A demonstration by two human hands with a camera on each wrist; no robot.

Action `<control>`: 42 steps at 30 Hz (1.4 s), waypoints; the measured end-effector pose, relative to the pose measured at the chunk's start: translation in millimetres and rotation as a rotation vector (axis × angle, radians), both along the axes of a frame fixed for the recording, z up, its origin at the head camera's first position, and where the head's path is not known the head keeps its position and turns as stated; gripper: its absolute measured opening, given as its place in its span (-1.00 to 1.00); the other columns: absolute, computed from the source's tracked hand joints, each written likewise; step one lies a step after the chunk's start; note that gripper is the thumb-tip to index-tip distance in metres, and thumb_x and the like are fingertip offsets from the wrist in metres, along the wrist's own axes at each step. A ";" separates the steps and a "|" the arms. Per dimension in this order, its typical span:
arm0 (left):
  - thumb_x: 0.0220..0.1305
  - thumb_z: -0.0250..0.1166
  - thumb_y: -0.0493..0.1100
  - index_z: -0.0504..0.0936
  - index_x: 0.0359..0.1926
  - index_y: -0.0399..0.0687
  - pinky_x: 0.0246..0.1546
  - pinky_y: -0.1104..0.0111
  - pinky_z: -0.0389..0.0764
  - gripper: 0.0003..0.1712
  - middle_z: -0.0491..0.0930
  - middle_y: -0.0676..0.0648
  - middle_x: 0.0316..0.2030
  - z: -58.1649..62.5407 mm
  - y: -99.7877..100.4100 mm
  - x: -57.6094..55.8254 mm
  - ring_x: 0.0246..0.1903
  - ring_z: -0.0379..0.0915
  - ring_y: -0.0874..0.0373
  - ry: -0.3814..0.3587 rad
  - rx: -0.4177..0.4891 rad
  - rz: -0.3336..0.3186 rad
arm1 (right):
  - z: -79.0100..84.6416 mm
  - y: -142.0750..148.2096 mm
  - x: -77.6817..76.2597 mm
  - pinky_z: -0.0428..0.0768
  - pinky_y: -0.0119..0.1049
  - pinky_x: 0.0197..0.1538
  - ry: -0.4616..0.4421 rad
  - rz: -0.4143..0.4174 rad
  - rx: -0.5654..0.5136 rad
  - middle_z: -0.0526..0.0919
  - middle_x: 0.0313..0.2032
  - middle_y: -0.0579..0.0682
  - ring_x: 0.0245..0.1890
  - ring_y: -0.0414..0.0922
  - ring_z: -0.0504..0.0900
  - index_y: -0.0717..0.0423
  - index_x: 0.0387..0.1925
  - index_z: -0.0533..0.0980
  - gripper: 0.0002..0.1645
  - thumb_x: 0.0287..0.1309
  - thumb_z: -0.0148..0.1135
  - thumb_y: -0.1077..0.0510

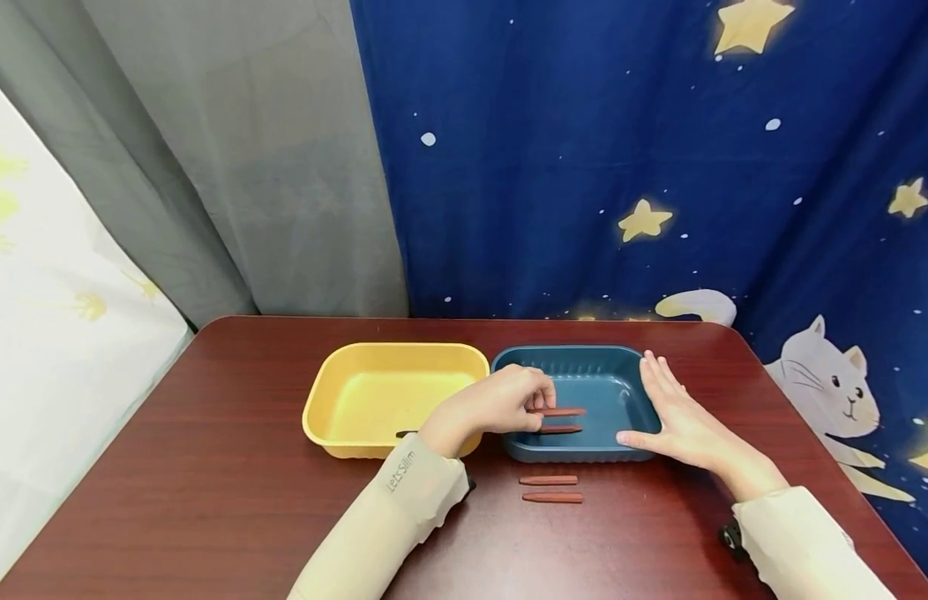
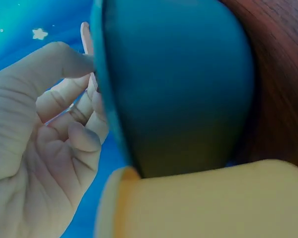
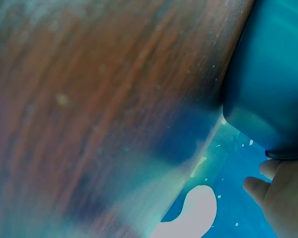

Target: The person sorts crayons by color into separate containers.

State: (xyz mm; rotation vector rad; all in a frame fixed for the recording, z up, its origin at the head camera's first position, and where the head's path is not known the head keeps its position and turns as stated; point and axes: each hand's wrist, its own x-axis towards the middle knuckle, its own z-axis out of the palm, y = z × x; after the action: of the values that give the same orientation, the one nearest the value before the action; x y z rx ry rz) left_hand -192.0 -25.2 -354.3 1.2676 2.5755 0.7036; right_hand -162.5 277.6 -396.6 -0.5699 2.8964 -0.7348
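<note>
Over the left part of the blue basin (image 1: 576, 455), my left hand (image 1: 501, 402) pinches a slim reddish-brown stick (image 1: 565, 412) between thumb and fingers. A second similar stick (image 1: 565, 429) shows just below it, inside the basin's outline. In the left wrist view the thumb and fingers meet at a pinkish stick (image 2: 86, 38) beside the basin's rim. My right hand (image 1: 685, 425) rests at the basin's right end, fingers straight and thumb spread over the near rim. On the table in front lie two more sticks, an upper one (image 1: 548, 480) and a lower one (image 1: 552, 497), side by side.
A yellow basin (image 1: 351, 450) stands left of the blue one, with a thin dark piece (image 1: 406, 433) by its near side, partly covered by my left forearm. The reddish wooden table (image 1: 209, 467) ends at a blue starry curtain (image 1: 546, 167) and a grey curtain (image 1: 299, 167).
</note>
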 end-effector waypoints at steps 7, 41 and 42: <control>0.20 0.32 -0.30 0.65 -0.19 -0.05 -0.29 0.60 0.46 -0.85 0.58 0.04 -0.33 -9.1 8.0 -10.0 -0.34 0.45 0.26 0.036 -0.039 0.078 | -2.1 -0.6 -3.6 -0.15 0.45 0.41 0.010 0.006 -0.010 -0.38 0.57 0.23 0.56 0.29 -0.38 0.30 0.55 -0.30 0.43 0.07 0.35 -0.32; 0.24 0.33 -0.24 0.67 -0.32 0.00 -0.37 0.51 0.45 -0.97 0.56 0.11 -0.45 -29.0 30.9 -8.3 -0.40 0.42 0.25 0.090 -0.292 0.111 | 0.6 0.6 2.1 -0.12 0.47 0.39 0.005 0.000 0.003 -0.37 0.57 0.25 0.55 0.31 -0.36 0.32 0.54 -0.28 0.42 0.07 0.34 -0.33; 0.25 0.33 -0.24 0.67 -0.32 -0.01 -0.37 0.52 0.45 -0.97 0.58 0.10 -0.44 -28.2 31.0 -7.3 -0.41 0.42 0.25 0.094 -0.288 0.113 | 0.7 1.1 2.1 -0.12 0.47 0.39 0.007 -0.001 0.004 -0.36 0.57 0.25 0.55 0.32 -0.36 0.32 0.54 -0.28 0.42 0.07 0.34 -0.33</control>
State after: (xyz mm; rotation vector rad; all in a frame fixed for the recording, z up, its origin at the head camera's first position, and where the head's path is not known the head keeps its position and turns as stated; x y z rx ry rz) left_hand -199.3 5.9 -382.5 1.0961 2.7171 0.2795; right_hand -160.4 278.7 -395.9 -0.5719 2.9046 -0.7289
